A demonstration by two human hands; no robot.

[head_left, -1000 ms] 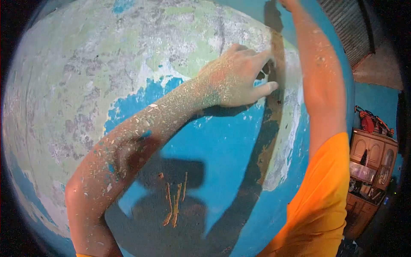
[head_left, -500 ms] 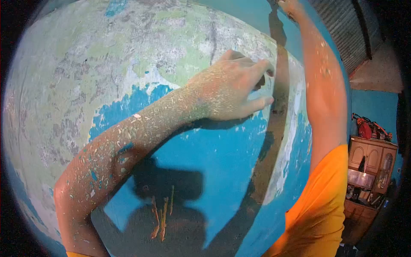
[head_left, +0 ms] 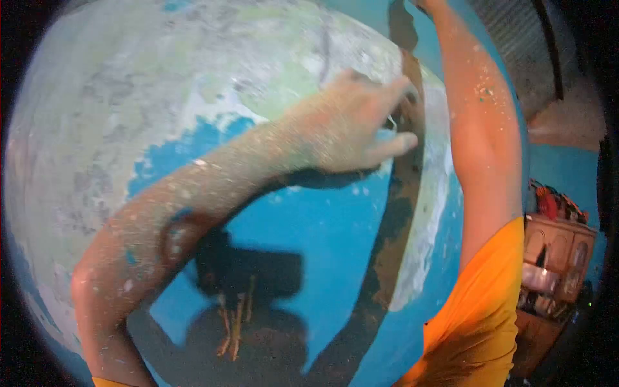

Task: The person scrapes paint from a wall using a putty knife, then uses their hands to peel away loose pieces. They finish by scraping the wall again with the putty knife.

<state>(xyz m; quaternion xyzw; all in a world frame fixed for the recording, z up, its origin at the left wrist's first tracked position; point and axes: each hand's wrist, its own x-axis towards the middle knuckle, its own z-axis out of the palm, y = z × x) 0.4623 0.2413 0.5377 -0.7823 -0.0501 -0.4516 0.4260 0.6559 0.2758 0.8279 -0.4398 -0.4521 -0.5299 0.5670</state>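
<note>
My left hand (head_left: 351, 122) is against a wall (head_left: 284, 222) with peeling paint. Its thumb and index finger are spread apart, and the other fingers are bent and partly hidden behind the hand. I see no tool in it; a thin pale strip (head_left: 392, 121) shows near the fingertips. Blue paint covers the lower middle of the wall, while bare whitish and green patches spread above and left. Paint flakes cling to both forearms. My right hand (head_left: 427, 4) is raised high at the top edge, mostly cut off, so its fingers and anything in them are hidden.
Shadows of my head and raised arm fall on the wall. Several thin brownish strips (head_left: 236, 322) show low on the wall. At the right stand a wooden cabinet (head_left: 556, 242) with red and black items on top, and a corrugated sheet (head_left: 519, 48) overhead.
My right hand has moved up, mostly out of view. My left hand stays near the same spot, its fingertips slightly further right, and the view has shifted slightly.
</note>
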